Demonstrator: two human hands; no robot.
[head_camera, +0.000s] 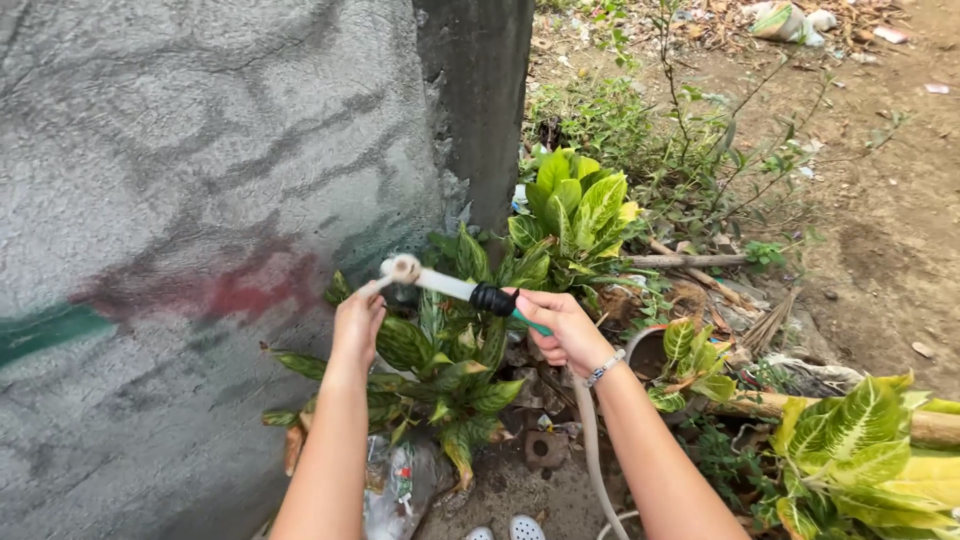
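Observation:
A white tap (408, 269) sticks out of the grey concrete wall (180, 200), with a short white pipe running right to a black coupling (492, 298). My left hand (357, 322) reaches up to the tap, fingertips touching its handle. My right hand (562, 328) grips the green hose end just past the black coupling. The pale hose (590, 440) drops from my right hand toward the ground. A beaded bracelet (603, 368) sits on my right wrist.
Green and yellow leafy plants (575, 205) crowd the base of the wall and a concrete post (480, 100). A clay pot (645, 350) and more plants (860, 450) lie to the right. Bare dirt (890, 230) with litter stretches beyond. White shoe tips (505, 530) show below.

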